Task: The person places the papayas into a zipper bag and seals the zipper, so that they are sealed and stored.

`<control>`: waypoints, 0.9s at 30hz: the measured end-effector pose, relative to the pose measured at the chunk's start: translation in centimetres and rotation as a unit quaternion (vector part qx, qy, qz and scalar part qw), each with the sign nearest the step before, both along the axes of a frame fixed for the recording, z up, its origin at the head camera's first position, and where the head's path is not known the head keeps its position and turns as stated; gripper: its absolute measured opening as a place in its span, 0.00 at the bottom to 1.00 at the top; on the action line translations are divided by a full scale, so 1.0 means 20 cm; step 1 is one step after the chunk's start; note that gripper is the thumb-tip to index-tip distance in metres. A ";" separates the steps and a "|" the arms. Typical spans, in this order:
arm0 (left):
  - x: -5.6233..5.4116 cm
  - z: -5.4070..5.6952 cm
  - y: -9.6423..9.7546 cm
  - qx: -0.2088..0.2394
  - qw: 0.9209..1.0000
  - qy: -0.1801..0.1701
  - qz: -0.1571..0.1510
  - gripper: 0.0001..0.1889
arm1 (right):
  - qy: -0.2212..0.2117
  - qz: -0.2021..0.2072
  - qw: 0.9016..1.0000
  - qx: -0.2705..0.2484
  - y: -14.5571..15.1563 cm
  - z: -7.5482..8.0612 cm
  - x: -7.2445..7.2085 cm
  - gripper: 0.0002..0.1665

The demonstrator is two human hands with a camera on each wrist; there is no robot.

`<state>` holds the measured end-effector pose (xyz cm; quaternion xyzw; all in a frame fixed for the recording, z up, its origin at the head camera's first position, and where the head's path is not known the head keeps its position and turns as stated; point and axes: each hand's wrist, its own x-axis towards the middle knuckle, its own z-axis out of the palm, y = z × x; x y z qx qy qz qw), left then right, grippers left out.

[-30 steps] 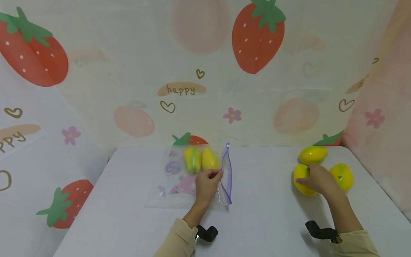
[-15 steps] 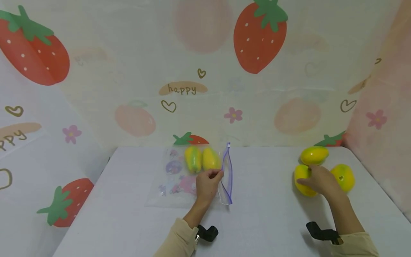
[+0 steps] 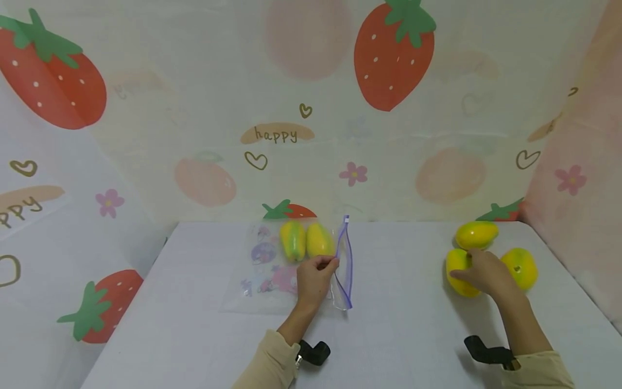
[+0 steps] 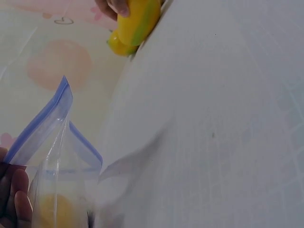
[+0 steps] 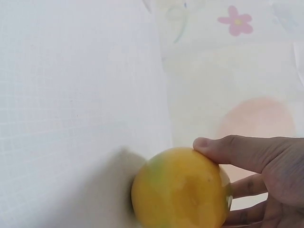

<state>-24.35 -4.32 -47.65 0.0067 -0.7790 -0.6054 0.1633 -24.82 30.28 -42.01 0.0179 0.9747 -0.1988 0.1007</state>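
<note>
My left hand [image 3: 315, 281] pinches the open edge of a clear zip bag [image 3: 272, 297] with purple trim and cartoon prints. Two yellow papaya-like fruits [image 3: 318, 240] with green streaks lie inside it, and the bag's mouth gapes to the right. At the right of the table, my right hand [image 3: 486, 272] grips another papaya-like fruit [image 3: 458, 275], thumb on one side and fingers on the other. In the right wrist view this held fruit [image 5: 178, 190] is close against the white surface, its shadow beside it. The left wrist view shows the bag's purple zip strip [image 4: 40, 126] standing up.
Two more yellow fruits lie close to my right hand: one behind it [image 3: 476, 235], one to its right [image 3: 521, 268]. The white table [image 3: 398, 324] ends at a strawberry-printed backdrop [image 3: 379, 135]. Black wrist mounts [image 3: 315, 354] stick out from both sleeves.
</note>
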 end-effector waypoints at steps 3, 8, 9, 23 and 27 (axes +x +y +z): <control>0.00 0.00 0.00 0.002 1.000 -0.004 -0.001 0.07 | -0.002 -0.001 1.000 -0.002 0.00 0.00 0.00 0.49; 0.00 0.01 0.00 -0.001 1.000 -0.011 -0.003 0.07 | -0.001 -0.002 1.000 -0.007 0.00 0.00 0.00 0.49; 0.00 0.01 0.00 -0.001 1.000 -0.011 -0.003 0.07 | 0.000 -0.001 1.000 -0.008 0.00 0.00 0.00 0.48; -0.01 0.02 0.00 0.009 1.000 -0.009 0.001 0.07 | 0.008 0.003 1.000 -0.010 0.00 0.00 -0.01 0.47; 0.00 0.02 0.00 0.006 1.000 -0.013 0.000 0.07 | 0.007 0.002 1.000 -0.012 0.00 0.00 0.00 0.47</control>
